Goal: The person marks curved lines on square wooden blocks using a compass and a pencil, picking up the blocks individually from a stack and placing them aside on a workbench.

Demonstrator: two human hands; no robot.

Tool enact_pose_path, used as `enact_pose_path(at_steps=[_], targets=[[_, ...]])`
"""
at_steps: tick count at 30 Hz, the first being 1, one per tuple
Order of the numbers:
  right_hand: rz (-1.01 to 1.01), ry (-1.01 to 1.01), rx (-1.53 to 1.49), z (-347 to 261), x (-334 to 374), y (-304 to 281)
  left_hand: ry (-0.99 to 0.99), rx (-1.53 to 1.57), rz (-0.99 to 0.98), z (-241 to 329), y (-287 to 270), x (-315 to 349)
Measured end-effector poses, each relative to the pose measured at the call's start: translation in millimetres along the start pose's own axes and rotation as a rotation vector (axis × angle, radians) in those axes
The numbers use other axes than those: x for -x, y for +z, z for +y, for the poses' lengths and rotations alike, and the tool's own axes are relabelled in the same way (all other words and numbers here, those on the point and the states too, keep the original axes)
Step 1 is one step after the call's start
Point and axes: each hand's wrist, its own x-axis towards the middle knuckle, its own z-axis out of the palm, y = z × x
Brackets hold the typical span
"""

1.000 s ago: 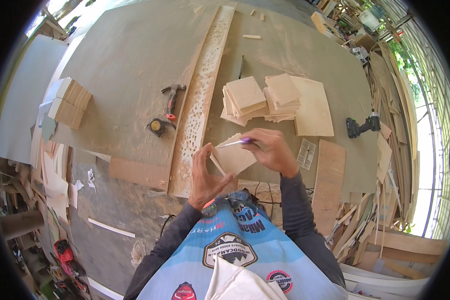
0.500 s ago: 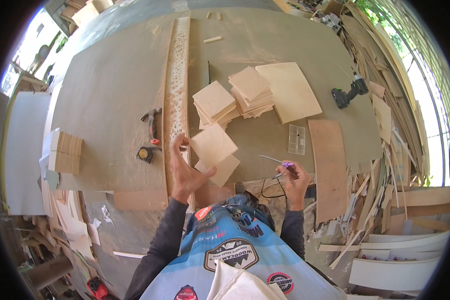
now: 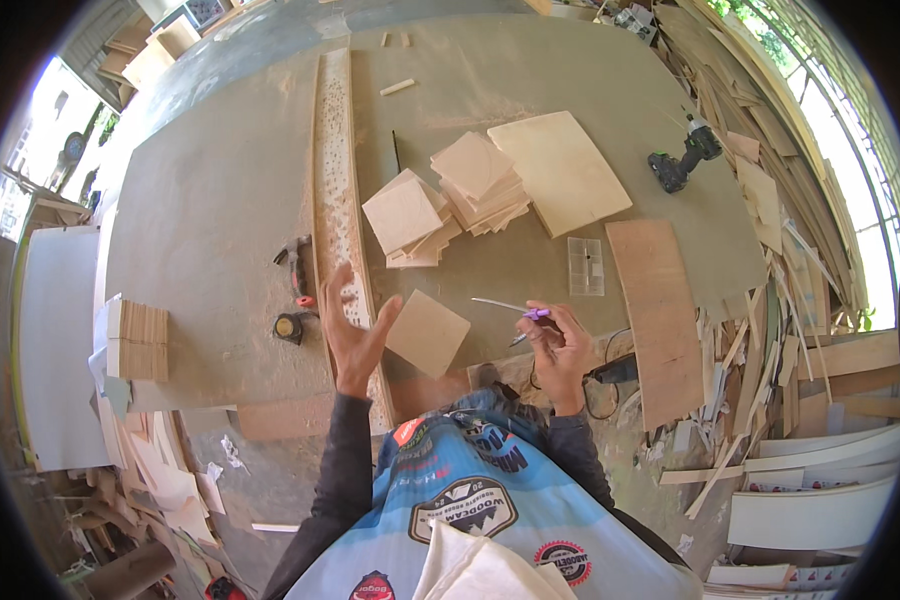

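Observation:
My left hand (image 3: 358, 335) is open, fingers spread, holding nothing. Its thumb comes close to a square plywood piece (image 3: 428, 334) lying at the table's near edge. Between the fingers of my right hand (image 3: 561, 352) is a slim tool with a purple part (image 3: 536, 313) and two thin legs, one long and pale pointing left, one shorter below; it may be a drawing compass. Just beyond the single piece, two uneven stacks of square plywood pieces, the left stack (image 3: 402, 212) and the right stack (image 3: 477, 172), stand side by side.
A larger plywood sheet (image 3: 562, 170) lies behind the stacks. To the right are a clear compartment box (image 3: 586, 267), a brown board (image 3: 656, 310) and a cordless drill (image 3: 684, 158). A hammer (image 3: 298, 270), tape measure (image 3: 289, 327) and wooden channel (image 3: 336, 160) lie left.
My left hand has let go of a square plywood piece, which now rests on the left stack, and has drawn back with fingers spread. My right hand still holds the tool.

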Motion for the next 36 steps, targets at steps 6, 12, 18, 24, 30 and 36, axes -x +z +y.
enact_pose_path(at_steps=[6, 12, 18, 24, 30, 36], targets=[[-0.269, -0.132, 0.097, -29, -3, 34, -0.042, -0.014, -0.021, 5, -8, 82], [-0.5, -0.204, 0.098, -34, -10, 71, -0.098, 0.023, 0.121, 0, 12, 101], [-0.612, -0.309, 0.189, -26, -15, 89, -0.108, 0.039, 0.172, -6, 20, 103], [-0.627, -0.352, 0.206, -24, -13, 98, -0.094, 0.074, 0.164, -7, 20, 103], [-0.622, -0.385, 0.23, -25, -14, 99, -0.102, 0.078, 0.175, -6, 20, 101], [-0.727, -0.289, 0.181, -30, -22, 100, -0.079, 0.023, 0.202, -4, 22, 101]])
